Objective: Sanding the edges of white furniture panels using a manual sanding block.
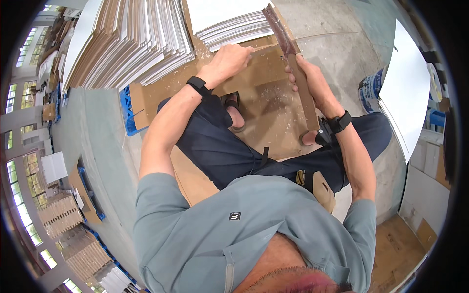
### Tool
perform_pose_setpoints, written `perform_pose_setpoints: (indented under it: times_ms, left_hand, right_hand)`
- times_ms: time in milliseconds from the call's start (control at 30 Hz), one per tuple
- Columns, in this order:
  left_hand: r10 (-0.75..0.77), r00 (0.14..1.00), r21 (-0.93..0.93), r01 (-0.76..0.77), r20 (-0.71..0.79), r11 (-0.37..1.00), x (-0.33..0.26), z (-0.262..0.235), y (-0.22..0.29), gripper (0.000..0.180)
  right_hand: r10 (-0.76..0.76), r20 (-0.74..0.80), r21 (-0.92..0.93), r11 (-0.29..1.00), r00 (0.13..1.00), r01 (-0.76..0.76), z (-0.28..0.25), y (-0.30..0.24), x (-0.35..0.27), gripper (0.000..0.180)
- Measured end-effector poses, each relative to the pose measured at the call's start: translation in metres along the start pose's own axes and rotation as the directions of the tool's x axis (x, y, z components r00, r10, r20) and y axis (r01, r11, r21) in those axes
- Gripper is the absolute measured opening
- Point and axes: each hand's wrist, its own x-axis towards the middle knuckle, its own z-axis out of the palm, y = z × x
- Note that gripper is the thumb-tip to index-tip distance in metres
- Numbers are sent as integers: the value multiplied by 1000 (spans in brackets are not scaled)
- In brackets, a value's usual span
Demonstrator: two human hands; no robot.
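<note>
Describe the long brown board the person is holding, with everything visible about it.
The long brown board is a narrow, flat strip, looking like wood or fibreboard, dark brown with a paler lower stretch. It stands tilted on edge, its top end near the stack of white sheets, its lower end toward the person's right wrist. The right hand grips its middle; the left hand reaches toward it at the left side, contact unclear.

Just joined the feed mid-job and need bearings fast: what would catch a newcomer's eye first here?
The long brown board stands out at upper centre, held on edge by the right hand over the cardboard sheet on the floor. The left hand reaches toward the small stack of white panels behind it. A bigger fanned pile of white-and-brown panels fills the upper left.
</note>
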Motion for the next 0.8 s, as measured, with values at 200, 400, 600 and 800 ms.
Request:
perform_pose_setpoints:
  times_ms: [200,400,600,800]
  left_hand:
    - [23,999,-6,-23,-42,1000,-7,6,6,25]
    - [34,996,15,-33,-83,999,-9,9,11,13]
    - [13,995,-20,-14,-97,1000,-5,8,-1,25]
    - [16,987,-20,-19,-160,1000,-5,12,-3,15]
  right_hand:
    - [63,17,75,995,998,-64,8,11,5,52]
    - [95,-55,173,981,994,-84,31,24,11,40]
    - [55,-119,135,990,991,-38,28,55,-57,37]
    - [-26,-134,110,993,991,41,35,56,-98,38]
